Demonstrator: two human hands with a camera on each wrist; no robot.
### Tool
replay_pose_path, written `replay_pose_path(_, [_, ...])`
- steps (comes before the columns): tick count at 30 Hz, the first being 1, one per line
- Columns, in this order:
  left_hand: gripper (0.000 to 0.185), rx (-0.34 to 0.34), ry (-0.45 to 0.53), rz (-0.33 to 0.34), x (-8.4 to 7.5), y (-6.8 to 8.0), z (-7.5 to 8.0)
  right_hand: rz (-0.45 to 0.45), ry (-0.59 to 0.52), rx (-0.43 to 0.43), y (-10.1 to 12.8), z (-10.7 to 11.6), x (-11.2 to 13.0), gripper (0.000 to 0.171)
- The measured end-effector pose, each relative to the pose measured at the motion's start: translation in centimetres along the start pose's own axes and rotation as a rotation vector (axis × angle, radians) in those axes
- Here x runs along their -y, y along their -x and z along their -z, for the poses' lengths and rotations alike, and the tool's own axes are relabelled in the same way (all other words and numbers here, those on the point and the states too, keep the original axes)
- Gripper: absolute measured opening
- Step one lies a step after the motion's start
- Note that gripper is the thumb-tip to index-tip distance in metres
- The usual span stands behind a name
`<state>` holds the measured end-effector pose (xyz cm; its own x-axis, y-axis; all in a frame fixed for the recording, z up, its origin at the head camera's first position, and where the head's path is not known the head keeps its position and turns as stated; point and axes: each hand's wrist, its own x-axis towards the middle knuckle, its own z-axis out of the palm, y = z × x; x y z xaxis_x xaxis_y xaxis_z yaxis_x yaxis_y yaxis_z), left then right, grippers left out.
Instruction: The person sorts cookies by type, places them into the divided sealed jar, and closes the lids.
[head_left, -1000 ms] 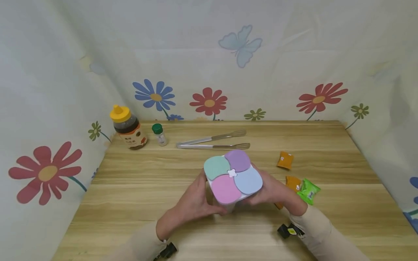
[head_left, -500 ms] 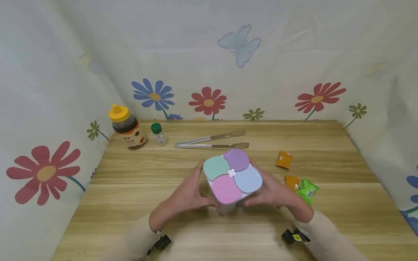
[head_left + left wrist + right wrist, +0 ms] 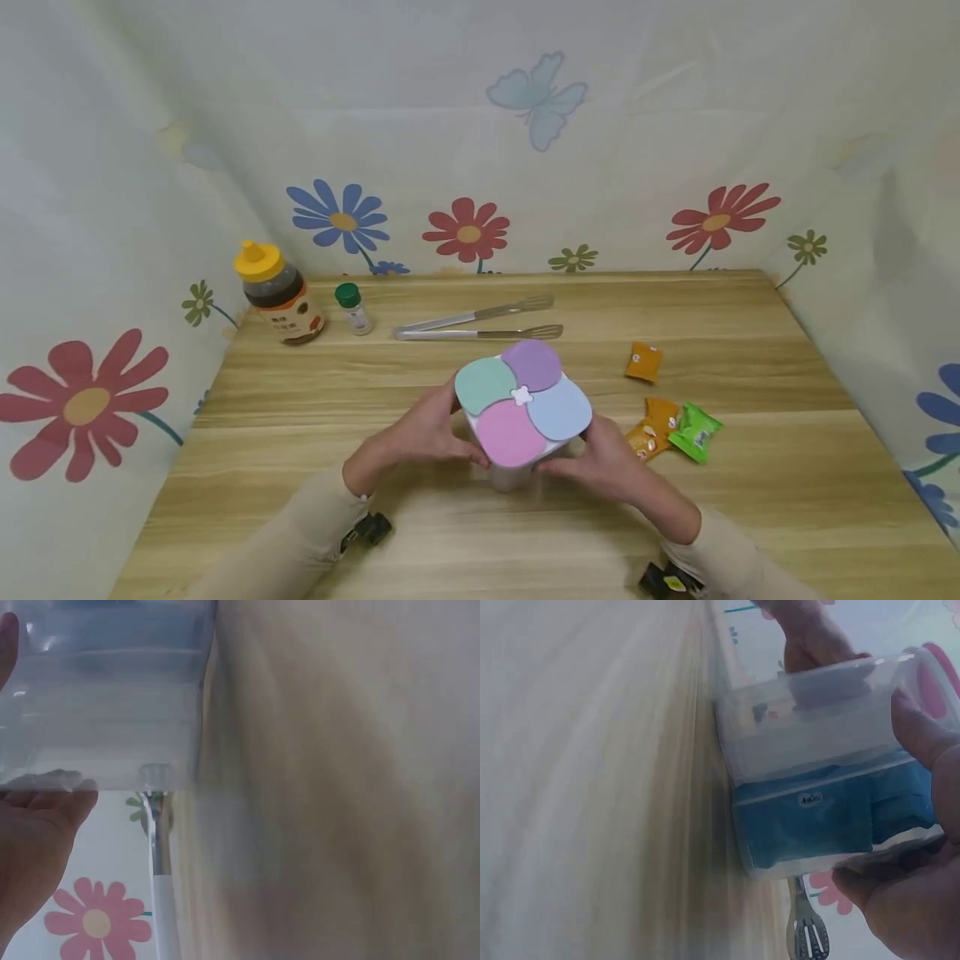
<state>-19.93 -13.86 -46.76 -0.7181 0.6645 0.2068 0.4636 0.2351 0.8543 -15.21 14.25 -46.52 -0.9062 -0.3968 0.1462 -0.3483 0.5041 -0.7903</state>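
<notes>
A clear plastic storage box point(image 3: 802, 735) with a four-petal lid point(image 3: 510, 429) in green, purple, blue and pink stands on the table. Blue packets point(image 3: 810, 817) show through one of its compartments in the right wrist view. My left hand point(image 3: 431, 429) holds the box's left side, with fingers behind and thumb in front. On the opposite side, my right hand point(image 3: 607, 458) grips it just below the lid. The fingers behind the box are partly hidden in the head view.
Orange packets point(image 3: 643, 362) and a green packet point(image 3: 696, 432) lie right of the box. Behind it are metal tongs point(image 3: 476, 321). A green-capped shaker point(image 3: 354, 310) and a yellow-capped bottle point(image 3: 281, 296) stand at the back left.
The head view has shifted slightly, sliding the scene left. My right hand and forearm have moved a little toward me, uncovering more of the orange packets. Both hands still hold the box.
</notes>
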Motion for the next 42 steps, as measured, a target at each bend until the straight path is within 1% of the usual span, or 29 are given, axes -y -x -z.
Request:
replay_pose_path(4, [0.108, -0.041, 0.073, -0.005, -0.2, 0.4, -0.5, 0.022, -0.073, 0.049, -0.7, 0.3, -0.2, 0.077])
replay_pose_path(5, [0.108, -0.05, 0.075, 0.003, -0.3, 0.4, -0.6, 0.021, -0.087, 0.064, -0.8, 0.4, -0.3, 0.076])
replay_pose_path(6, [0.107, -0.059, 0.074, 0.007, -0.8, 0.5, -0.6, 0.026, -0.106, 0.082, -1.0, 0.6, -0.4, 0.075])
replay_pose_path(9, [0.105, -0.094, 0.073, 0.027, -1.3, 0.8, -0.9, 0.049, -0.146, 0.138, -1.4, 0.9, -0.8, 0.075])
replay_pose_path(11, [0.103, -0.126, 0.061, 0.031, -1.4, 1.1, -1.3, 0.055, -0.167, 0.171, -1.8, 1.1, -1.0, 0.075])
replay_pose_path(12, [0.102, -0.143, 0.058, 0.021, -1.5, 1.2, -1.5, 0.06, -0.176, 0.189, -2.0, 1.2, -1.2, 0.075])
replay_pose_path(13, [0.102, -0.161, 0.054, 0.021, -1.3, 1.3, -1.8, 0.056, -0.182, 0.204, -2.1, 1.4, -1.3, 0.076])
replay_pose_path(17, [0.103, -0.227, 0.033, 0.027, -1.8, 1.6, -2.9, 0.049, -0.218, 0.259, -2.7, 2.0, -1.9, 0.076])
replay_pose_path(20, [0.105, -0.273, -0.008, 0.059, -2.2, 1.9, -3.8, 0.057, -0.216, 0.289, -3.1, 2.4, -2.5, 0.074])
replay_pose_path(22, [0.106, -0.298, -0.039, 0.077, -2.4, 2.1, -4.3, 0.067, -0.195, 0.301, -3.2, 2.7, -2.7, 0.072])
replay_pose_path(25, [0.107, -0.316, -0.063, 0.088, -2.6, 2.3, -4.6, 0.079, -0.171, 0.299, -3.3, 2.9, -2.8, 0.072])
replay_pose_path(28, [0.105, -0.301, -0.054, 0.085, -2.6, 2.4, -4.4, 0.075, -0.15, 0.272, -3.1, 3.0, -2.8, 0.075])
replay_pose_path(30, [0.104, -0.277, -0.054, 0.087, -2.6, 2.3, -3.9, 0.083, -0.168, 0.251, -2.7, 3.1, -2.7, 0.079])
replay_pose_path(32, [0.105, -0.246, -0.043, 0.097, -2.5, 2.2, -3.2, 0.087, -0.195, 0.226, -2.1, 3.1, -2.5, 0.085])
replay_pose_path(34, [0.109, -0.206, -0.044, 0.116, -2.3, 1.9, -2.2, 0.104, -0.21, 0.192, -1.4, 2.9, -2.1, 0.093])
replay_pose_path(37, [0.115, -0.132, -0.039, 0.118, -1.8, 1.2, -0.7, 0.086, -0.202, 0.118, -0.4, 2.2, -1.1, 0.105])
replay_pose_path(39, [0.118, -0.075, -0.026, 0.097, -1.3, 0.6, 0.1, 0.067, -0.182, 0.057, 0.2, 1.5, -0.4, 0.111])
replay_pose_path(42, [0.123, 0.001, 0.008, 0.057, -0.6, -0.1, 0.7, 0.023, -0.198, -0.022, 0.8, 0.4, 0.4, 0.116])
